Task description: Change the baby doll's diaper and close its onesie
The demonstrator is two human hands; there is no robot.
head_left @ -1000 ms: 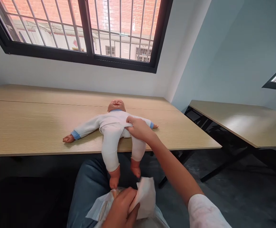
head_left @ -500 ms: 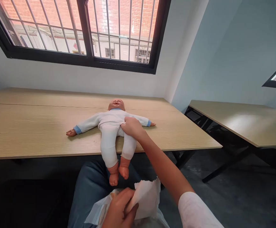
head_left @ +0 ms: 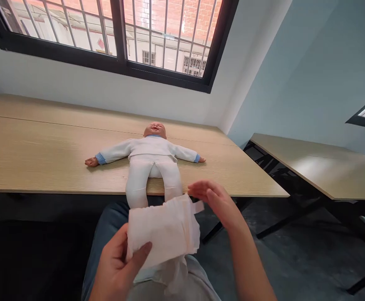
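A folded white diaper [head_left: 162, 230] with a small tab at its right edge is gripped by my left hand [head_left: 118, 259], thumb across the front. My right hand [head_left: 212, 200] is beside the diaper's right end, fingers stretched out and holding nothing. Beyond them a baby doll [head_left: 152, 146] lies on its back on the table [head_left: 60, 154], arms spread, in a white top with blue cuffs and white leggings. Its legs reach over the table's front edge, and the diaper hides its feet. White crumpled material [head_left: 176, 271] rests on my lap below the diaper.
My jeans-clad leg [head_left: 102, 238] is under the table edge. A window with bars [head_left: 166, 37] is in the wall behind. Another table [head_left: 320, 163] with dark legs stands to the right, across a gap of dark floor.
My right hand has left the doll's waist and come back toward me. My left hand has raised the diaper from my lap in front of the doll's feet. The view has shifted slightly.
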